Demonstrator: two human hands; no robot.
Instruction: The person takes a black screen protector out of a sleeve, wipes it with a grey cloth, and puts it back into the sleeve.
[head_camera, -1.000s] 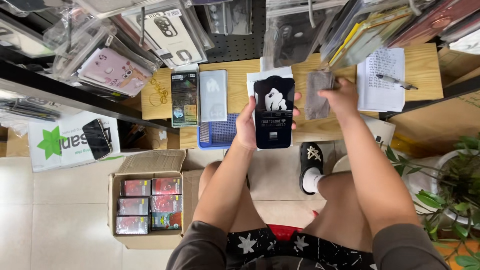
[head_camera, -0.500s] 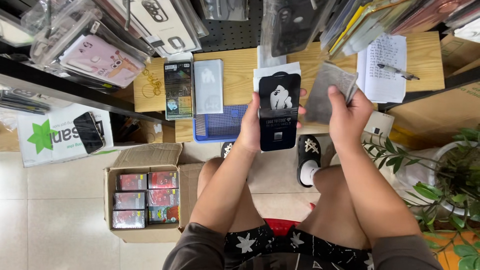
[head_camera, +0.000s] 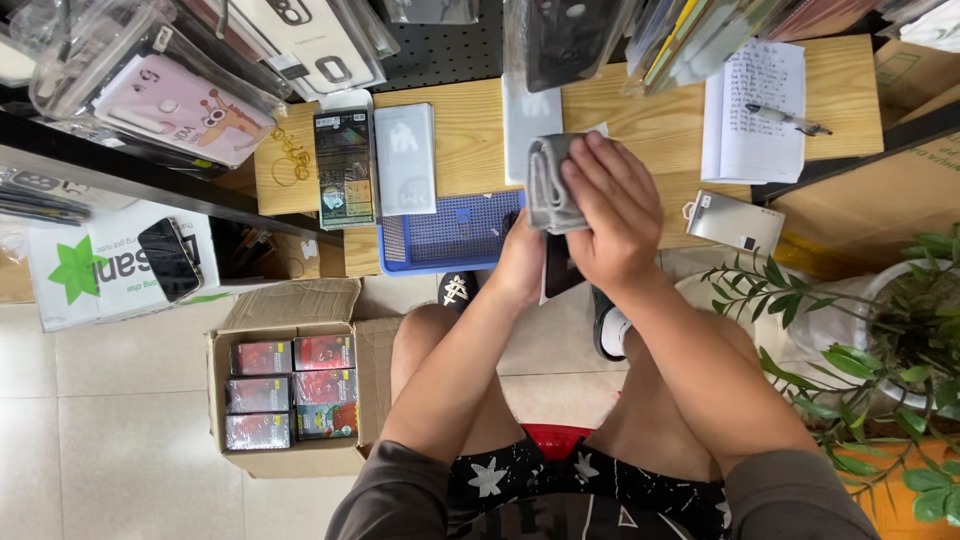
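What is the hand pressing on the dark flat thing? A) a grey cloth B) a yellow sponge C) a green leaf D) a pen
A: the right hand presses a folded grey cloth onto the dark flat item that the left hand holds from below, just over the blue tray.

Bare desk (head_camera: 470, 130) lies left of the hands. The blue tray (head_camera: 450, 232) and flat packages (head_camera: 404, 158) border it; hanging phone cases (head_camera: 300, 40) block access from above.
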